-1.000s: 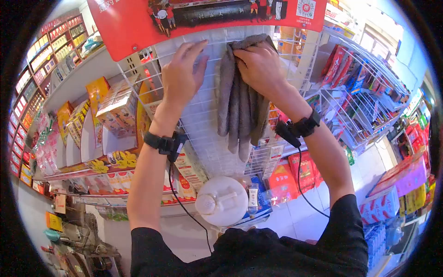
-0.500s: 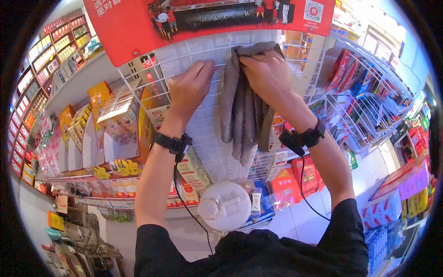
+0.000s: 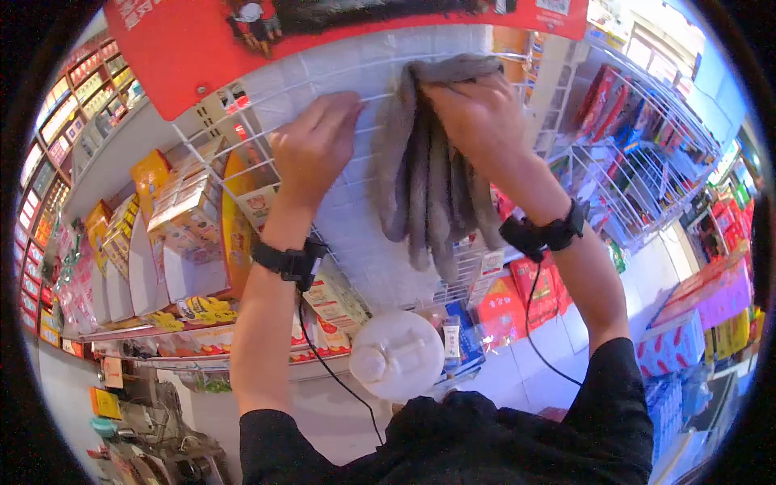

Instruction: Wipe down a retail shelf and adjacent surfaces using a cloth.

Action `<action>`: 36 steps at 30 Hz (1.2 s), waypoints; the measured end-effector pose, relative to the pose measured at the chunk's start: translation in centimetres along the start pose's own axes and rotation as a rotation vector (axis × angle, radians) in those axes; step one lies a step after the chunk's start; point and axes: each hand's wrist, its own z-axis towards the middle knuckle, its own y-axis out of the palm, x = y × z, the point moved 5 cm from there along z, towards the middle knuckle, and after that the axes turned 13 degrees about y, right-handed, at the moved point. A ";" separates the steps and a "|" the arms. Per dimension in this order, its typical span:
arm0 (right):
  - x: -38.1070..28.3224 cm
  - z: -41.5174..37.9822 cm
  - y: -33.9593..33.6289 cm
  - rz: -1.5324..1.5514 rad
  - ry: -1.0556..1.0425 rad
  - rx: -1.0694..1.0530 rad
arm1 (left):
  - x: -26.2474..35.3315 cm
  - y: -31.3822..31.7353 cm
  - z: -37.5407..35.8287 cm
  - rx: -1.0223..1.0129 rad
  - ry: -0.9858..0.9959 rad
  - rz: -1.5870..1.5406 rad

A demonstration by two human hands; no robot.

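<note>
Grey knit gloves [image 3: 432,170] hang with their fingers downward in front of a white wire rack [image 3: 368,275]. My right hand [image 3: 477,113] is closed on their upper edge, and part of the cuff folds over behind my fingers. To the left, apart from the gloves, my left hand [image 3: 317,145] is closed with its fingertips at a horizontal wire of the rack. Whatever lies between those fingertips is hidden. Each wrist wears a black strap with a small device and cable.
A red printed sign [image 3: 339,40] crosses the top of the rack. Below stands a white plastic jug [image 3: 400,356]. Boxed goods [image 3: 190,198] fill the shelf at left. At right is a wire rack of packets [image 3: 638,137], with stacked packages [image 3: 703,315] lower down.
The view has shifted a little. My left hand sits farther from the gloves, toward the left. The gloves, still in my right hand, hang more spread out, their fingers showing more clearly.
</note>
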 end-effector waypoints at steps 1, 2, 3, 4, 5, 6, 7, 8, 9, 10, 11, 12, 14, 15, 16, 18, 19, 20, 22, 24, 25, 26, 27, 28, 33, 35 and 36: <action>1.0 -0.8 -0.6 -0.013 0.009 -0.015 | 0.2 0.0 0.0 0.001 -0.007 -0.021; 2.1 -1.3 -1.5 -0.020 0.026 -0.006 | 0.2 0.0 0.1 -0.005 -0.022 -0.007; 2.9 -1.5 -2.1 -0.026 0.038 0.005 | 0.1 0.0 0.1 -0.007 -0.038 0.011; 3.1 -2.2 -2.4 0.047 0.003 0.082 | 0.0 0.0 0.0 0.003 -0.043 0.001; 3.5 -2.8 -2.8 0.033 0.003 0.079 | -0.2 0.1 -0.1 -0.011 -0.048 -0.002; 3.6 -3.3 -3.9 0.069 0.030 0.166 | -0.1 0.3 0.0 -0.028 -0.052 -0.005; 3.6 -3.8 -4.8 0.110 0.054 0.255 | 0.0 0.3 0.1 -0.023 -0.051 -0.010; 4.9 -5.2 -5.1 0.066 0.161 0.282 | 0.1 0.2 0.1 -0.018 -0.046 -0.007; 5.9 -5.4 -5.6 0.066 0.157 0.282 | 0.0 0.1 0.2 -0.013 -0.043 0.001; 7.0 -5.5 -5.9 0.017 0.226 0.292 | -0.1 0.0 0.2 -0.011 -0.046 0.005; 7.9 -5.5 -6.0 -0.033 0.298 0.300 | 0.0 0.0 0.2 0.001 -0.043 -0.008; 8.2 -4.9 -5.9 -0.031 0.352 0.216 | 0.0 0.0 0.1 0.009 -0.039 -0.026; 7.7 -3.1 -4.7 0.026 0.288 0.097 | 0.0 0.2 0.2 0.008 -0.033 -0.019; 7.0 -2.3 -3.4 0.082 0.215 -0.014 | 0.1 0.1 0.3 0.016 -0.024 -0.009; 6.6 -1.8 -2.6 0.115 0.215 -0.040 | 0.2 -0.1 0.4 0.006 -0.024 -0.010; 6.1 -1.1 -1.7 0.095 0.204 -0.057 | 0.5 -0.3 0.7 -0.020 -0.038 0.031; 6.1 -0.9 -1.5 0.065 0.192 -0.070 | 0.5 -0.1 0.5 -0.029 -0.036 0.029; 6.5 -0.8 -1.6 0.068 0.202 -0.068 | 0.4 0.0 0.4 -0.009 -0.033 0.028; 7.3 -1.1 -1.9 0.115 0.123 -0.127 | 0.4 0.0 0.7 0.010 -0.020 0.019; 8.8 -1.8 -2.9 0.090 0.099 -0.088 | 0.5 0.0 0.6 -0.008 -0.066 0.024; 9.1 -2.1 -3.3 0.069 0.066 -0.050 | 0.5 0.1 0.5 -0.005 -0.066 0.021; 9.2 -2.3 -3.2 0.067 0.063 -0.051 | 0.4 0.1 0.4 0.008 -0.048 0.024; 8.8 -2.3 -3.4 0.011 0.057 -0.018 | 0.4 0.0 0.6 0.021 -0.028 0.030; 8.5 -2.1 -3.5 -0.042 0.053 0.017 | 0.4 -0.1 0.7 0.022 -0.027 0.035; 6.4 -1.2 -1.7 0.049 0.020 -0.005 | 0.4 0.0 0.6 -0.007 -0.063 -0.006; 6.8 -1.7 -2.1 0.070 0.029 0.016 | 0.3 0.2 0.5 0.004 -0.045 0.015; 7.5 -2.2 -2.8 0.036 0.051 0.033 | 0.4 0.1 0.4 0.018 -0.028 0.040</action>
